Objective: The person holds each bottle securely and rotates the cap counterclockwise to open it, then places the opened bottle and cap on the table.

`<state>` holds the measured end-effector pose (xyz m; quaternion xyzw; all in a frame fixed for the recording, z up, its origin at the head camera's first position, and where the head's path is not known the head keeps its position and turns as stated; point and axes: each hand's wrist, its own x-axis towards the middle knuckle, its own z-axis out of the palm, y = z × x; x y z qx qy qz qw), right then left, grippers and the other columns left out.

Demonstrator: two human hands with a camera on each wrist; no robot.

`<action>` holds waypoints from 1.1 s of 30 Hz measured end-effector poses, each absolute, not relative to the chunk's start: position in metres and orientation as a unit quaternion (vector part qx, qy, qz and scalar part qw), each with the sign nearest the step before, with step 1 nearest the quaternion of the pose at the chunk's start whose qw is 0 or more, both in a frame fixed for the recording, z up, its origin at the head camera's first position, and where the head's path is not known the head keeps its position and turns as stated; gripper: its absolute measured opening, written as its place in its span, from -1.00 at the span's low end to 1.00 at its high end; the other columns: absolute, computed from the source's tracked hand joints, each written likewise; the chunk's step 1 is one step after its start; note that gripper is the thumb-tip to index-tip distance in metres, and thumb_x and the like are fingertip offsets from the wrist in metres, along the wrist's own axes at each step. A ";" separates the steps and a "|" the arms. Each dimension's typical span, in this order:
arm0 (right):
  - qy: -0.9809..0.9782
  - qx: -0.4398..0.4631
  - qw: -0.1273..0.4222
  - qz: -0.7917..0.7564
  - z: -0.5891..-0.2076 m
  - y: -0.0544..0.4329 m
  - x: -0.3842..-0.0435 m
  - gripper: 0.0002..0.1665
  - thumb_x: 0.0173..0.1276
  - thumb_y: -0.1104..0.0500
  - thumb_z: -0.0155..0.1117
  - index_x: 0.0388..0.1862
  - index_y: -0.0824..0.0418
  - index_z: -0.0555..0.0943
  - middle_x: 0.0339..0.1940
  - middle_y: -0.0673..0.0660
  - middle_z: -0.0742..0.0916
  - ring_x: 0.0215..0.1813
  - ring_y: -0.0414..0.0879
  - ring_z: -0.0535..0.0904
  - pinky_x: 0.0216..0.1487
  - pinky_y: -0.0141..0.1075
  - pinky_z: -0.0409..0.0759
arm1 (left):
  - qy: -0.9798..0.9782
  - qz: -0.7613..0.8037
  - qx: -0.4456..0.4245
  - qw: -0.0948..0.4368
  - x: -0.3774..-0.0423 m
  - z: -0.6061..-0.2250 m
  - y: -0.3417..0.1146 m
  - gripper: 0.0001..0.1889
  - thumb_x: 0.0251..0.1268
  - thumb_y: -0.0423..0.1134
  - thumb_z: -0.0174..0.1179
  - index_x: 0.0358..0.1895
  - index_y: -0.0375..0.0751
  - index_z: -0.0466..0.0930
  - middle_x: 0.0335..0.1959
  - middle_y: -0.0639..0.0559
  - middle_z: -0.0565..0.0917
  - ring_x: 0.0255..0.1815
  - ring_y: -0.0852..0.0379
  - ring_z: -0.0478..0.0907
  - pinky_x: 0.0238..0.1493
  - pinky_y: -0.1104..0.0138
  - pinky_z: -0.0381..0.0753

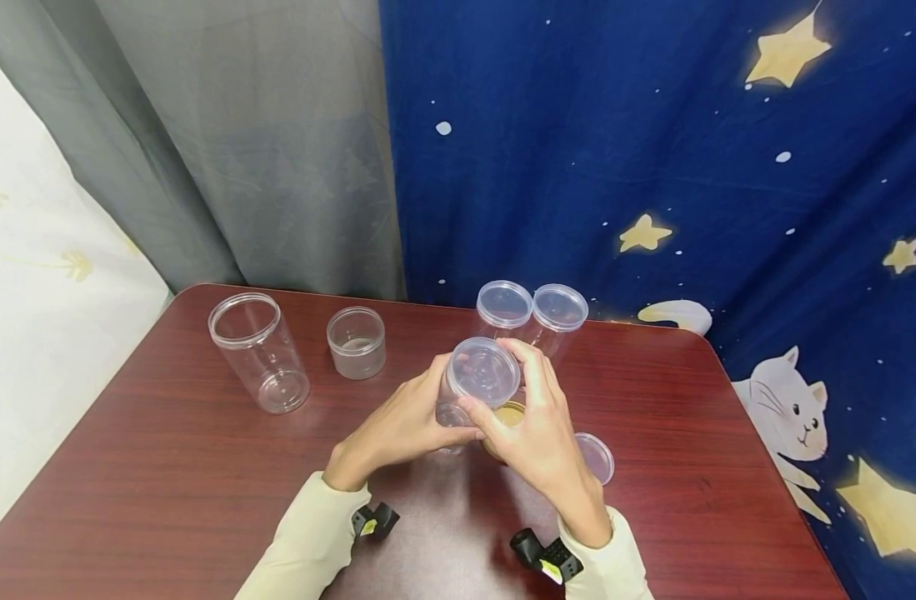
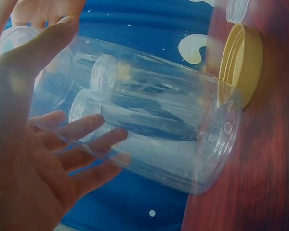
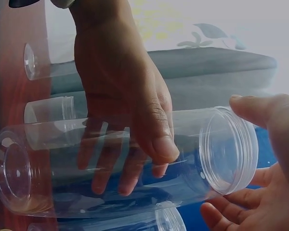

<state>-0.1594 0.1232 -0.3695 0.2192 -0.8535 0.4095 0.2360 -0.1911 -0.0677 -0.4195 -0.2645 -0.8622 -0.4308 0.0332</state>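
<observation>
A tall clear plastic jar [image 2: 154,120] is held between my two hands over the middle of the table. My left hand [image 1: 401,421] grips its side, thumb in front and fingers behind, as the right wrist view shows. At the jar's top sits a clear lid [image 1: 484,372] with a ridged rim. My right hand [image 1: 543,442] holds this lid by its edge, thumb on the near side and fingers on the far side. Just beyond the jar's base, a gold lid [image 2: 245,62] lies on the table, partly hidden by my right hand in the head view.
Two tall jars with clear lids [image 1: 505,304] stand together at the back. On the left are a tall lidless jar [image 1: 258,350] and a short clear jar [image 1: 357,343]. Another clear lid [image 1: 596,458] lies right of my right wrist. Curtains hang behind the table [image 1: 165,500].
</observation>
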 end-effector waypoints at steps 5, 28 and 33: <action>-0.849 0.230 0.226 0.418 -0.369 0.124 -0.160 -0.11 0.09 0.04 0.58 0.36 0.19 0.39 0.25 0.04 0.56 0.24 -0.12 0.49 0.22 -0.20 0.47 | -0.862 -0.431 -0.265 0.032 -0.191 -0.419 -0.068 0.00 -0.07 0.19 0.51 0.43 -0.06 0.18 0.12 0.05 0.59 0.07 0.17 0.57 0.10 0.16 0.60; -0.841 0.248 0.174 0.448 -0.365 0.131 -0.160 -0.11 0.09 0.11 0.57 0.40 0.01 0.38 0.28 -0.09 0.57 0.16 -0.18 0.55 0.16 -0.20 0.53 | -0.857 -0.430 -0.285 0.003 -0.191 -0.417 -0.075 -0.12 -0.06 0.18 0.51 0.34 0.07 0.25 0.00 0.17 0.62 -0.03 0.29 0.58 0.02 0.26 0.60; -0.838 0.258 0.168 0.450 -0.364 0.132 -0.160 -0.12 0.09 0.13 0.56 0.40 0.01 0.38 0.29 -0.08 0.57 0.18 -0.17 0.55 0.17 -0.21 0.51 | -0.852 -0.438 -0.289 -0.005 -0.191 -0.416 -0.077 -0.12 -0.07 0.13 0.53 0.33 0.08 0.25 0.00 0.19 0.62 -0.01 0.30 0.57 0.04 0.26 0.59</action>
